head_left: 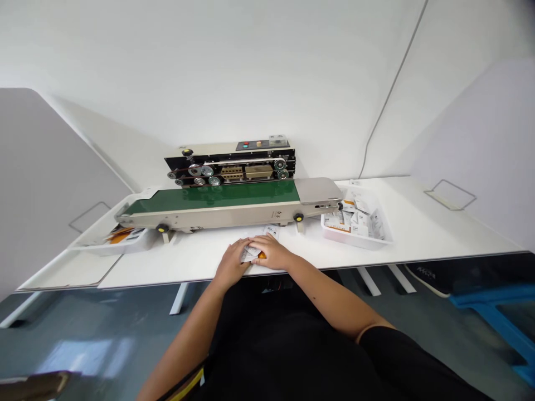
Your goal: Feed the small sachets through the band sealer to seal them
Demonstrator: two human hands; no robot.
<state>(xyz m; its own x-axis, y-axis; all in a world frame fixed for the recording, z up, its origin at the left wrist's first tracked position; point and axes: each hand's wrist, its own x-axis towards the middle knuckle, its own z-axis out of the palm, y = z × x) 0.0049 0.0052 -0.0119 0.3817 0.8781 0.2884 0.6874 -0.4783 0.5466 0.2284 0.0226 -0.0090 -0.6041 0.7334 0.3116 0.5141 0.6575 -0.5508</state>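
Note:
Near the front edge of the white table, my left hand [232, 263] and my right hand [271, 252] come together over small white printed sachets [249, 254]. The fingers of both hands curl around the sachets from either side, and the fingertips nearly meet. An orange patch shows beside my right palm. How many sachets lie under the hands is hidden. Just behind my right hand, another white packet [271, 229] lies partly under the front of the conveyor sealing machine [234, 214].
The machine's green belt [225, 192] runs across the table behind my hands. A white bin [359, 240] with several sachets stands at its right end. Another white bin [125, 245] with orange and white packets sits at the left. A blue stool [497, 312] stands at the right.

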